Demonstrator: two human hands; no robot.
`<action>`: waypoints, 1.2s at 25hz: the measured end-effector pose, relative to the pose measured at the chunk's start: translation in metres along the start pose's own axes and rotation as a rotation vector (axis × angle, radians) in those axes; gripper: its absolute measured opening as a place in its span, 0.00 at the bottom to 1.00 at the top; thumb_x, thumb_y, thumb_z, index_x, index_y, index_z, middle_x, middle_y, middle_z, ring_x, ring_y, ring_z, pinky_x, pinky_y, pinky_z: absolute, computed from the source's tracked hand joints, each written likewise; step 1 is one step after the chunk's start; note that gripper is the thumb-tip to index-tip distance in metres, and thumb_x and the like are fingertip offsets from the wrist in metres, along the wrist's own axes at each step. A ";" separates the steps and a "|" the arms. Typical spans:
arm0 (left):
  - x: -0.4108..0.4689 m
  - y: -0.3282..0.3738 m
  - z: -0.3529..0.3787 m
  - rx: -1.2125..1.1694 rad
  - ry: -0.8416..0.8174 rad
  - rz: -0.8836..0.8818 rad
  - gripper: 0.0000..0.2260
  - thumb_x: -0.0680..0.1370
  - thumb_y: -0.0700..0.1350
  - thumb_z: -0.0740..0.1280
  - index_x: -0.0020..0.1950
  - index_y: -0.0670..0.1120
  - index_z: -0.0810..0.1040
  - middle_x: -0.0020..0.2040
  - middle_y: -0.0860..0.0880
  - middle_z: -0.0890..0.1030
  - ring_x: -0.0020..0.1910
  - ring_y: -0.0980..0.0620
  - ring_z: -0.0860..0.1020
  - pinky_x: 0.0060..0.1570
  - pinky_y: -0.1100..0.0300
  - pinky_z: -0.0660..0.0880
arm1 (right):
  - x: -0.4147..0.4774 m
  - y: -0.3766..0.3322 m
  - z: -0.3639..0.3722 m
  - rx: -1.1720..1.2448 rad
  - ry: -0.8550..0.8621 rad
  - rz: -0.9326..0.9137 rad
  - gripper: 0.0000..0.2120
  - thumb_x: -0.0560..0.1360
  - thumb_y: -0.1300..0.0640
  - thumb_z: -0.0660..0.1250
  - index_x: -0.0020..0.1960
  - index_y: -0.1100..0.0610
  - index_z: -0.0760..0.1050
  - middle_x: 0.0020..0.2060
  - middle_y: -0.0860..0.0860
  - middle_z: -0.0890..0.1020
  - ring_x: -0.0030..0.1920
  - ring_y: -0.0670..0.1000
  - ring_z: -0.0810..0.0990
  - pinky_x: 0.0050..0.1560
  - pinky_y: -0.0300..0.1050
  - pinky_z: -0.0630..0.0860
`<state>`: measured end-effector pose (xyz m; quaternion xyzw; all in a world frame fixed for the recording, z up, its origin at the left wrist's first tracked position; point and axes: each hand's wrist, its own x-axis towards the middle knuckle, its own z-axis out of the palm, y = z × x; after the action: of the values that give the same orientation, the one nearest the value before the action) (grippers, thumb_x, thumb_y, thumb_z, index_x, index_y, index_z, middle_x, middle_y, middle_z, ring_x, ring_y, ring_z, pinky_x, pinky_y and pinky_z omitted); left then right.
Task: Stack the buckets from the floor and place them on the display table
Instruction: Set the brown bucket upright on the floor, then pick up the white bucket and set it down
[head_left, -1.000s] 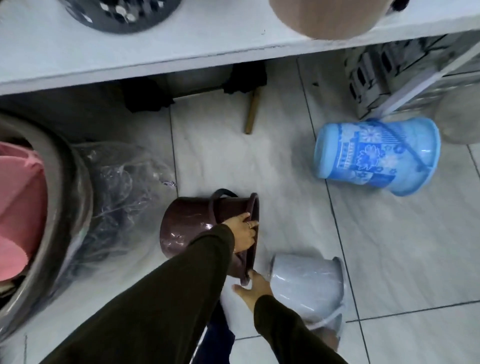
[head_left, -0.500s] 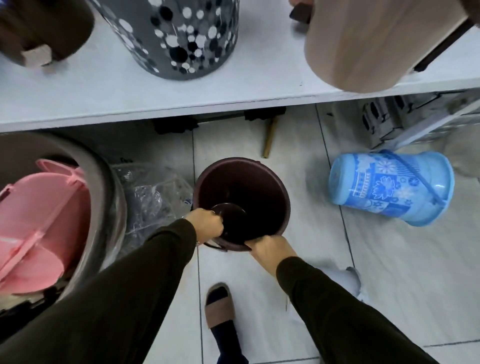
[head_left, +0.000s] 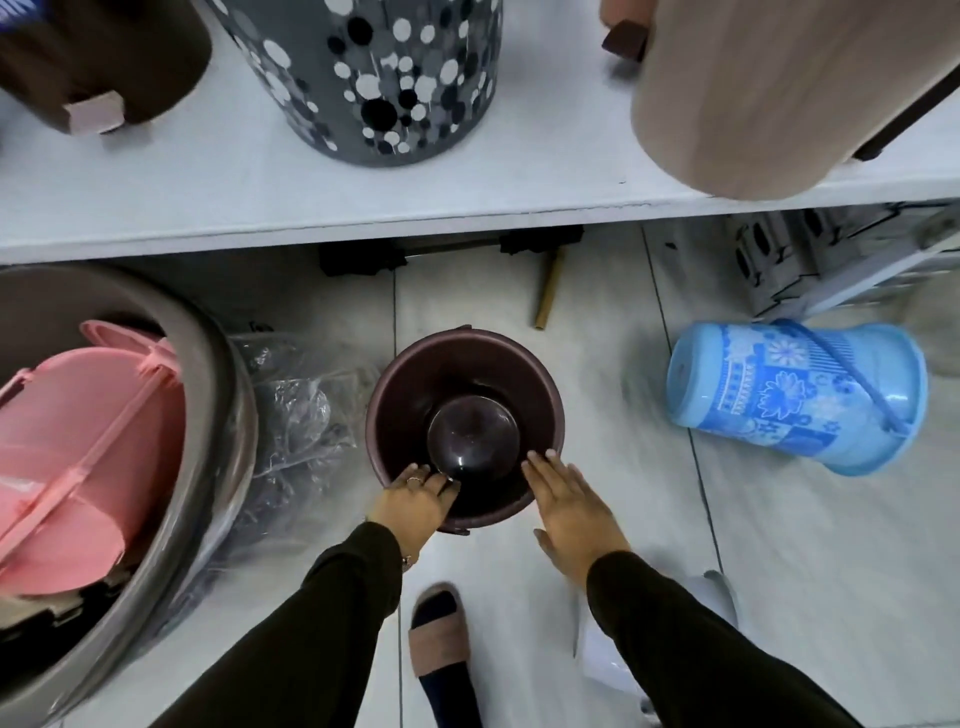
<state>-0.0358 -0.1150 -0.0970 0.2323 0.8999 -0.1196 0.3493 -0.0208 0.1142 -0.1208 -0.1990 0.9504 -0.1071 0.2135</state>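
A dark brown bucket (head_left: 462, 384) stands upright on the tiled floor, mouth up, below the white display table (head_left: 260, 208). My left hand (head_left: 413, 501) grips its near-left rim, fingers curled over the edge. My right hand (head_left: 569, 512) is flat with fingers spread, resting against the near-right rim. A light blue flowered bucket (head_left: 795, 400) lies on its side to the right. A pale grey bucket (head_left: 722, 592) lies behind my right forearm, mostly hidden.
On the table stand a grey spotted bin (head_left: 374, 78), a beige bin (head_left: 779, 93) and a brown bin (head_left: 98, 57). At the left, a big grey tub (head_left: 223, 415) holds a pink lid (head_left: 78, 447); a clear plastic bag (head_left: 296, 415) lies beside it. My slippered foot (head_left: 441, 639) is below.
The brown bucket went from lying on its side to standing upright. My right hand has opened from gripping the rim. The view has tilted up toward the table.
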 end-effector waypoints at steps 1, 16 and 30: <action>-0.003 0.007 -0.010 -0.018 0.014 0.011 0.37 0.75 0.33 0.63 0.82 0.45 0.52 0.79 0.43 0.60 0.79 0.40 0.57 0.79 0.50 0.51 | -0.019 0.013 -0.005 0.092 -0.020 0.134 0.39 0.75 0.56 0.68 0.78 0.59 0.51 0.79 0.54 0.55 0.78 0.55 0.52 0.77 0.51 0.54; 0.040 0.328 -0.016 0.181 0.129 0.593 0.27 0.83 0.35 0.56 0.81 0.44 0.54 0.82 0.48 0.54 0.81 0.46 0.53 0.78 0.54 0.54 | -0.259 0.134 0.133 0.903 -0.285 1.086 0.25 0.70 0.60 0.72 0.64 0.64 0.71 0.60 0.61 0.78 0.60 0.59 0.77 0.56 0.45 0.74; 0.026 0.293 0.022 0.320 0.048 0.482 0.12 0.72 0.31 0.67 0.47 0.45 0.85 0.45 0.46 0.86 0.46 0.43 0.84 0.60 0.53 0.75 | -0.248 0.118 0.108 -0.047 -0.042 0.287 0.17 0.50 0.61 0.81 0.33 0.44 0.82 0.23 0.45 0.81 0.23 0.49 0.79 0.22 0.35 0.71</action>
<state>0.1071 0.1386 -0.1458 0.4945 0.7963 -0.1681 0.3051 0.1938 0.3121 -0.1603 -0.0684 0.9667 -0.0490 0.2418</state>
